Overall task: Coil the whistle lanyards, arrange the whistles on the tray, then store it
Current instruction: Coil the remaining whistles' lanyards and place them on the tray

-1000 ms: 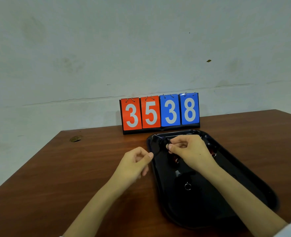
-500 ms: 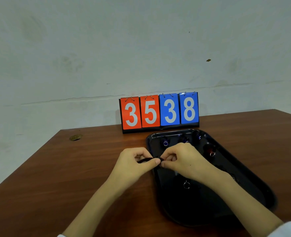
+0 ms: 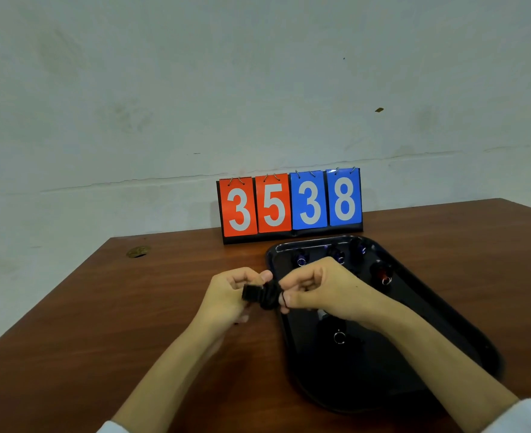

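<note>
Both hands meet just left of the tray's point(image 3: 464, 320) near rim, above the table point(image 3: 101, 323). The left hand point(image 3: 226, 295) curls around a black whistle point(image 3: 251, 292); the right hand point(image 3: 323, 292) pinches the bunched lanyard point(image 3: 270, 296), one strand looped over a fingertip. More whistles lie along the tray's far end.

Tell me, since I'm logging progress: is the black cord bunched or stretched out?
Bunched: the cord sits as a dark wad pinched between the left hand and right hand.
</note>
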### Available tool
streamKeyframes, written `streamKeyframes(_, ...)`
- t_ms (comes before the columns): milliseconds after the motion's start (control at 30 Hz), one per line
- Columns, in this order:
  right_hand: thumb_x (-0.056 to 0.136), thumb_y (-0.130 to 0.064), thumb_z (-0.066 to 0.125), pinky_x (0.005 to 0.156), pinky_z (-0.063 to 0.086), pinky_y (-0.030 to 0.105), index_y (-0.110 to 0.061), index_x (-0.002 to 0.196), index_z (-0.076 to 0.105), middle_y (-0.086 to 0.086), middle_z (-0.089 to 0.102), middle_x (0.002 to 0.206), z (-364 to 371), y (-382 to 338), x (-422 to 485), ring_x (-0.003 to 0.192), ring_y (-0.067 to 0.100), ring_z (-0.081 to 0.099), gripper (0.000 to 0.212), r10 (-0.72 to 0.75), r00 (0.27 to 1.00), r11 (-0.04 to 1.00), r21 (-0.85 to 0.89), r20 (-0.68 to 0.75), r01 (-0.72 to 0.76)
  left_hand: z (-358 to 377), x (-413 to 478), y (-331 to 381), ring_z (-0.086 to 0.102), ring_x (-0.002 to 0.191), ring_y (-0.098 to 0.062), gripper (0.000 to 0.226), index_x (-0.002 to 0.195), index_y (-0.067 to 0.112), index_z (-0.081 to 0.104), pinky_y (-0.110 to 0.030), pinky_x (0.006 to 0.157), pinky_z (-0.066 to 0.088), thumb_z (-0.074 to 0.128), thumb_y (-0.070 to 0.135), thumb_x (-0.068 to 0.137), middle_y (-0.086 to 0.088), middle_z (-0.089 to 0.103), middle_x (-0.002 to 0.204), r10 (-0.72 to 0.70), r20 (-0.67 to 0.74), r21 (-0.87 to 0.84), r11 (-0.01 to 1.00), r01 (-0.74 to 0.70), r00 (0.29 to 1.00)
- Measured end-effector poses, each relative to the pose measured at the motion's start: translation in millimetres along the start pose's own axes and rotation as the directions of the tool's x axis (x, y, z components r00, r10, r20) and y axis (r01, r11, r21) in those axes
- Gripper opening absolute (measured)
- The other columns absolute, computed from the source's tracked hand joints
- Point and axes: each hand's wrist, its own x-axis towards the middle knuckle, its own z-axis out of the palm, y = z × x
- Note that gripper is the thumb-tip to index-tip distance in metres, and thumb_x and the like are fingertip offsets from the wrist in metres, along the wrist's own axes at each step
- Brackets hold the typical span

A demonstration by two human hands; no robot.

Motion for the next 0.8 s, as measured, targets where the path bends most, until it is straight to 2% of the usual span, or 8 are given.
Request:
streamKeyframes(133,0.085,-0.015,0.063,0.059,0.047,0.016,-0.017,0.092,0.07,-0.005,0.071,0.076,-1.0,2.4,1.6,0.068,0.002,0.061,0.011,0.042,0.985,0.993,0.119,-0.169,-0.022,4.1,0.3,-3.5,0.029,0.036,-0.006,0.024,0.075,0.012,0.066,-0.018,0.037,0.02,0.052,0.017,0.093,-0.001,0.045,0.052,-0.028,0.036,-0.108,0.994,0.032,0.999)
streamKeyframes(200,0.084,-0.016,0.064,0.058,0.048,0.014,-0.018,0.092,0.069,-0.005,0.071,0.076,0.3,4.6,3.0,0.066,0.0,0.062,0.01,0.104,0.956,0.985,0.165,-0.274,-0.06,5.3,-1.5,-4.3,0.031,0.038,-0.007,0.021,0.085,0.008,0.069,-0.019,0.037,0.021,0.054,0.021,0.092,0.001,0.048,0.054,0.01,0.067,-0.062,0.998,-0.006,0.998)
streamKeyframes(300,0.083,-0.016,0.066,0.059,0.047,0.012,-0.024,0.084,0.069,-0.007,0.071,0.071,1.4,7.0,4.6,0.064,-0.002,0.063,0.008,0.185,0.895,0.969,0.228,-0.407,-0.097,10.1,-2.1,-5.6,0.039,0.039,-0.005,0.012,0.092,0.015,0.072,-0.017,0.037,0.03,0.06,0.015,0.088,0.002,0.057,0.058,0.066,0.017,0.057,0.996,-0.067,0.998)
streamKeyframes(367,0.081,-0.017,0.068,0.064,0.048,0.012,-0.025,0.081,0.069,-0.006,0.071,0.07,2.6,9.2,5.2,0.065,-0.004,0.065,0.008,0.196,0.864,0.972,0.205,-0.463,-0.111,13.9,-3.2,-6.9,0.049,0.046,-0.002,0.014,0.094,0.023,0.071,-0.014,0.046,0.04,0.064,0.013,0.085,0.009,0.064,0.067,0.166,-0.072,0.217,0.965,-0.147,0.984)
streamKeyframes(433,0.08,-0.018,0.069,0.073,0.05,0.016,-0.024,0.082,0.07,-0.004,0.072,0.071,4.9,10.6,5.6,0.07,0.0,0.067,0.006,0.185,0.851,0.981,0.145,-0.491,-0.129,14.8,-4.7,-8.8,0.059,0.068,0.002,0.02,0.096,0.028,0.07,-0.012,0.061,0.046,0.067,0.014,0.083,0.017,0.065,0.08,0.37,-0.099,0.429,0.853,-0.295,0.924)
streamKeyframes(467,0.08,-0.018,0.069,0.076,0.05,0.018,-0.022,0.082,0.071,-0.002,0.072,0.072,6.6,10.5,5.6,0.072,0.003,0.067,0.005,0.177,0.851,0.984,0.118,-0.495,-0.135,16.0,-6.7,-8.9,0.059,0.08,0.005,0.021,0.096,0.028,0.07,-0.01,0.068,0.046,0.067,0.013,0.082,0.019,0.064,0.084,0.456,-0.098,0.467,0.806,-0.364,0.884)
streamKeyframes(567,0.081,-0.017,0.069,0.08,0.051,0.021,-0.017,0.086,0.071,0.001,0.072,0.074,11.7,8.0,5.6,0.076,0.007,0.068,0.006,0.178,0.854,0.984,0.101,-0.49,-0.147,19.1,-11.6,-6.0,0.06,0.091,0.004,0.022,0.094,0.027,0.07,-0.009,0.077,0.046,0.069,0.011,0.08,0.017,0.066,0.088,0.531,-0.16,0.397,0.806,-0.439,0.832)
streamKeyframes(800,0.08,-0.019,0.071,0.079,0.053,0.023,-0.022,0.078,0.071,-0.003,0.071,0.067,22.4,8.5,6.1,0.071,0.006,0.068,0.004,0.162,0.853,0.987,0.076,-0.496,-0.144,19.6,-11.2,-0.9,0.062,0.088,0.001,0.028,0.107,0.024,0.065,-0.01,0.078,0.048,0.059,0.005,0.087,0.007,0.066,0.093,0.418,-0.258,0.183,0.906,-0.381,0.871)
